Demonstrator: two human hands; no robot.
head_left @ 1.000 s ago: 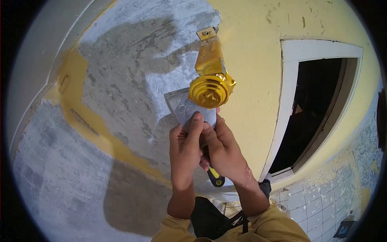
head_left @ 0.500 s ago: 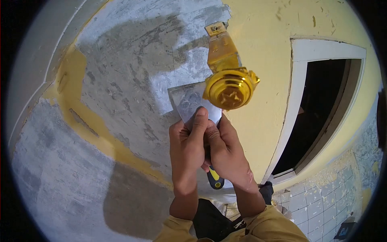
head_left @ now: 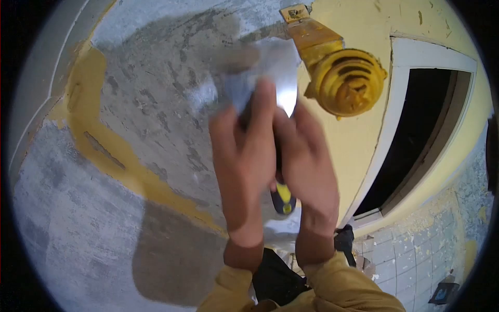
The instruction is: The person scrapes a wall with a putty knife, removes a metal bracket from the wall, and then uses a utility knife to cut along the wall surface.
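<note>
A wide metal scraper (head_left: 285,70) with a black and yellow handle is held upright against the partly stripped wall (head_left: 156,119), its blade blurred by motion. My left hand (head_left: 244,151) is closed on the scraper, with the thumb up along the blade's base. Beside it, my right hand (head_left: 306,161) wraps the same tool from the right. The handle's end shows below, between my wrists. Just right of the blade, a round yellow fixture (head_left: 349,83) hangs from a metal bracket (head_left: 317,41) on the wall.
Yellow painted wall (head_left: 358,130) surrounds a white-framed dark opening (head_left: 416,135) on the right. A yellow strip (head_left: 114,151) crosses the grey wall at left. Tiled floor (head_left: 405,260) with debris lies at the lower right, near a dark object (head_left: 444,293).
Both hands and the scraper have moved up, and the blade now looks blurred and brighter. The fixture and doorway appear farther right and slightly higher in view.
</note>
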